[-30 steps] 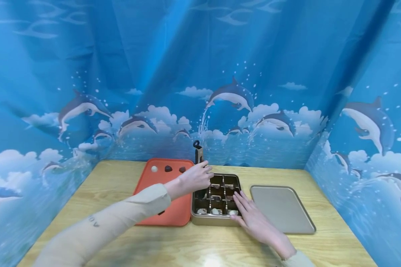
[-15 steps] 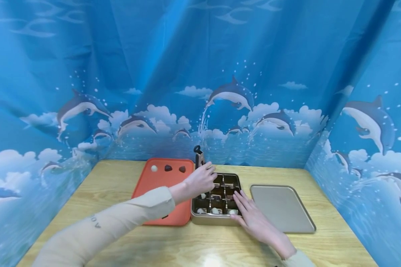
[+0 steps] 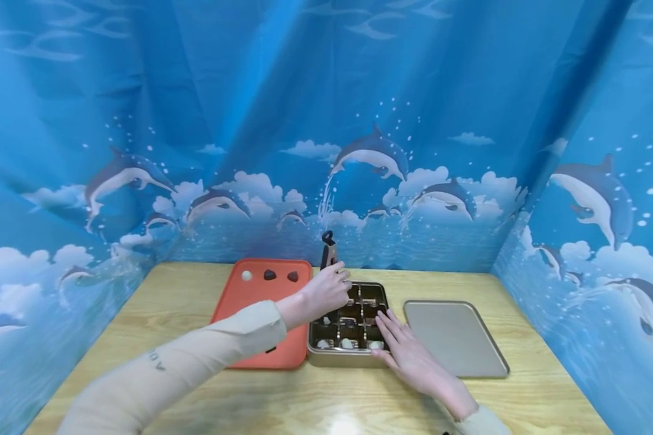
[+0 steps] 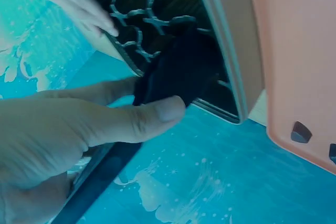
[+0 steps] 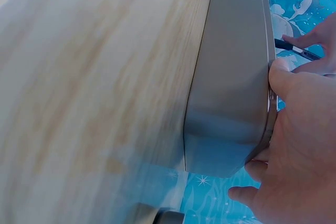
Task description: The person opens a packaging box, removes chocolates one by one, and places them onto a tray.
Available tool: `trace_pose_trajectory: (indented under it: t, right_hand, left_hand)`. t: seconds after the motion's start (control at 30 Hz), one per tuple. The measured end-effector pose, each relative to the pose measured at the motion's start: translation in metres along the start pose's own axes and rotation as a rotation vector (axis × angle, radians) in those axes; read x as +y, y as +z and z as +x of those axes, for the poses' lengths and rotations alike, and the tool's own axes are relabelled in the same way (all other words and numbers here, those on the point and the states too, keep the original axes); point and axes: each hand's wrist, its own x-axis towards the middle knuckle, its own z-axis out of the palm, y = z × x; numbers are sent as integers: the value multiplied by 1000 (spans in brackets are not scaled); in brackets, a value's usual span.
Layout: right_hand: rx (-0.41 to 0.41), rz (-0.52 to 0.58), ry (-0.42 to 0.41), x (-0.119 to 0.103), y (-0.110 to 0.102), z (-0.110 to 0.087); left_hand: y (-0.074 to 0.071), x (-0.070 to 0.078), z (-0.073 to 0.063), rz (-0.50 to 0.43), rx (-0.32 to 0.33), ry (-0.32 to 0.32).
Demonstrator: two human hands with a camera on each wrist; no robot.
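Observation:
My left hand (image 3: pixel 326 291) holds a pair of black-handled tongs (image 3: pixel 329 249), loop end up, over the left side of a metal tin (image 3: pixel 344 360). In the left wrist view, thumb and fingers press the tongs' dark arms (image 4: pixel 178 69), whose lower end reaches into a compartment; what lies between the tips is hidden. A dark divider splits the tin into several compartments. White pieces (image 3: pixel 347 344) sit along its front row, and another (image 3: pixel 327 320) shows in the middle row at left. My right hand (image 3: pixel 410 359) rests, fingers extended, on the tin's right front corner.
An orange tray (image 3: pixel 253 302) lies left of the tin, bearing a white piece (image 3: pixel 246 275) and two dark brown pieces (image 3: pixel 269 275) along its far edge. The tin's flat lid (image 3: pixel 454 338) lies at right. A dolphin-print curtain (image 3: pixel 283 121) hangs behind the wooden table (image 3: pixel 283 402).
My left hand and the tongs have shifted slightly right and nearer over the tin. A white piece has come into sight in the left middle compartment. My right hand stays at the corner.

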Motion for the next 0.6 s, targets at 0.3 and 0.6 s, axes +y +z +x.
trace_pose_trajectory:
  t: [0.3,0.6]
  right_hand:
    - [17,12,-7,1,-1,1]
    - [5,5,-15,0,-1,1]
  left_hand:
    - [-13,0,1,-30,-66,-88]
    - [-24,9,14,-16,-260,-114]
